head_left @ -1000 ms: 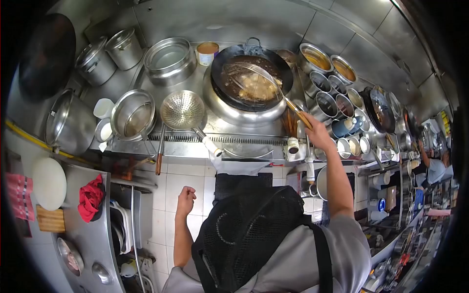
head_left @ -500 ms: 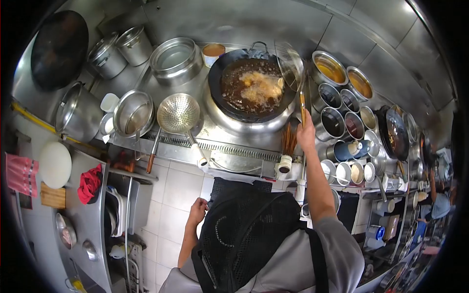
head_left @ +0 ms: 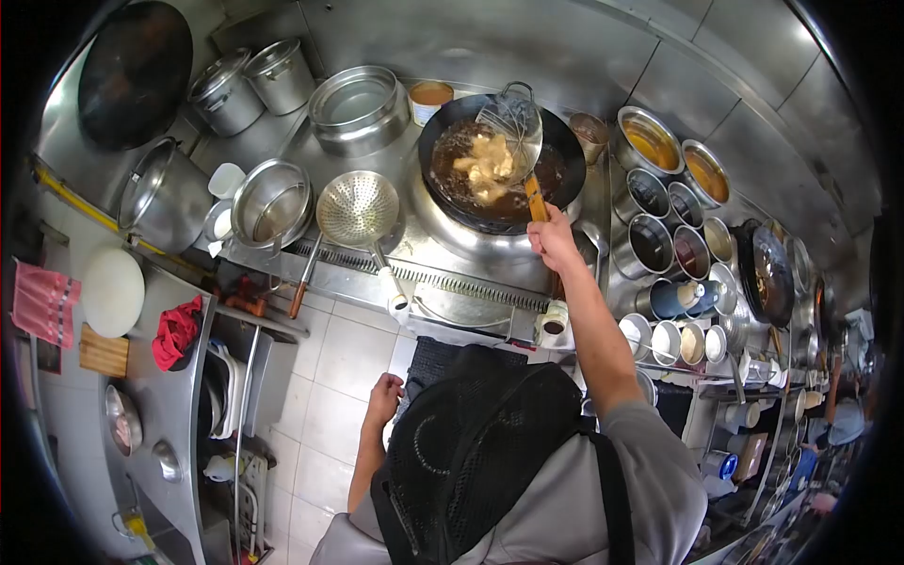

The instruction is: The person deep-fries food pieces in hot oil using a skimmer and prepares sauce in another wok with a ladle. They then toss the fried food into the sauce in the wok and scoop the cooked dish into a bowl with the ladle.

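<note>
My right hand (head_left: 553, 237) is closed around the wooden handle of a wire skimmer (head_left: 509, 130). The skimmer's mesh lies over the far right part of a black wok (head_left: 571, 155), at the edge of the food. Pale golden pieces of frying food (head_left: 487, 166) are bunched in the dark bubbling oil (head_left: 450, 151); whether the skimmer's rim touches them is hard to tell. Down at my left side, my left hand (head_left: 383, 397) hangs with loosely bent fingers and nothing visible in it, beside the black mesh apron front (head_left: 471, 443).
Left of the wok, a perforated ladle (head_left: 358, 209) rests on the stove edge near a steel pot (head_left: 271, 205). An open tin (head_left: 430, 98) stands behind. To the right are oil bowls (head_left: 650, 141) and several seasoning containers (head_left: 650, 243). A side counter (head_left: 169, 405) is at left.
My right hand has moved left and forward, bringing the skimmer from the wok's right edge in over the oil. The food now looks gathered and raised. The view has shifted slightly.
</note>
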`<state>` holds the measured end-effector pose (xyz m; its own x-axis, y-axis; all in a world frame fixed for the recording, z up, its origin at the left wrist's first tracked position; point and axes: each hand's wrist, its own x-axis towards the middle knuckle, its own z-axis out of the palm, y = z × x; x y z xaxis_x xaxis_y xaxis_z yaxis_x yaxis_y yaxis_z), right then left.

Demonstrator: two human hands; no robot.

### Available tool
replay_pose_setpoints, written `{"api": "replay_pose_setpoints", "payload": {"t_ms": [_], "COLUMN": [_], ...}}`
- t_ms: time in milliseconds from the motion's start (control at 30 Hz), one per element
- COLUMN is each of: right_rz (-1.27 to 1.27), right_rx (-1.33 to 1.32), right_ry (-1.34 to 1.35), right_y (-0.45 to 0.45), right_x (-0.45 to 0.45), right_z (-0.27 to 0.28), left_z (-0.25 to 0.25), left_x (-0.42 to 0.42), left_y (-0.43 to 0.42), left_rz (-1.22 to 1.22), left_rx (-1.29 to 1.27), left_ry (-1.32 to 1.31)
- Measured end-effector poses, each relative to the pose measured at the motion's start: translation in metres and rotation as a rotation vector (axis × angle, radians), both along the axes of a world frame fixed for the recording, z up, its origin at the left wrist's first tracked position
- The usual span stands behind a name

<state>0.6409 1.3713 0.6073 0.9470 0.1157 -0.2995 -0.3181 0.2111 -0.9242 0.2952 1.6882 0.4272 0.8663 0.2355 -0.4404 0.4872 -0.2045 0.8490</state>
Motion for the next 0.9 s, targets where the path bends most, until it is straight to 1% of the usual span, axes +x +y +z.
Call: {"api": "replay_pose_setpoints", "payload": {"t_ms": [33, 100, 133, 200, 233, 300, 333, 400, 433, 500, 533, 767, 900], "right_rz": [-0.004, 0.007, 0.001, -0.112, -0.117, -0.016, -0.023, -0.030, -0.036, -0.081, -0.084, -0.097, -0.070], "right_rx": [-0.005, -0.414, -0.421, -1.009, -1.016, -0.972, -0.978, -1.011, -1.015, -1.008, -1.010, -1.004, -0.985], "right_ry": [-0.003, -0.115, -0.117, -0.624, -0.622, -0.413, -0.406, -0.528, -0.521, -0.735, -0.728, -0.737, -0.734], "right_y": [0.002, 0.005, 0.007, 0.010, 0.015, 0.021, 0.021, 0.020, 0.020, 0.020, 0.021, 0.023, 0.014], "right_x": [-0.005, -0.014, -0.020, -0.034, -0.044, -0.061, -0.067, -0.076, -0.081, -0.092, -0.098, -0.139, -0.147], "right_z": [0.001, 0.002, 0.000, -0.006, 0.006, 0.029, 0.027, 0.022, 0.017, 0.009, 0.007, 0.017, 0.028], "left_z": [-0.004, -0.010, -0.011, -0.015, -0.015, -0.017, -0.018, -0.018, -0.017, -0.017, -0.018, -0.018, -0.016], "left_x": [-0.003, -0.008, -0.009, -0.012, -0.012, -0.012, -0.011, -0.010, -0.008, -0.006, -0.005, -0.002, 0.001], "left_y": [0.004, 0.015, 0.020, 0.032, 0.037, 0.049, 0.055, 0.067, 0.071, 0.081, 0.085, 0.094, 0.087], "left_rz": [-0.001, 0.001, 0.006, -0.003, -0.005, -0.017, -0.019, -0.037, -0.045, -0.068, -0.073, -0.063, -0.076], "left_rx": [-0.002, -0.024, -0.041, -0.038, -0.029, -0.027, -0.041, -0.052, -0.053, -0.028, -0.022, -0.096, -0.074], "left_ry": [-0.003, 0.012, 0.029, 0.026, 0.025, 0.033, 0.047, 0.044, 0.047, -0.014, -0.045, -0.002, 0.026]}}
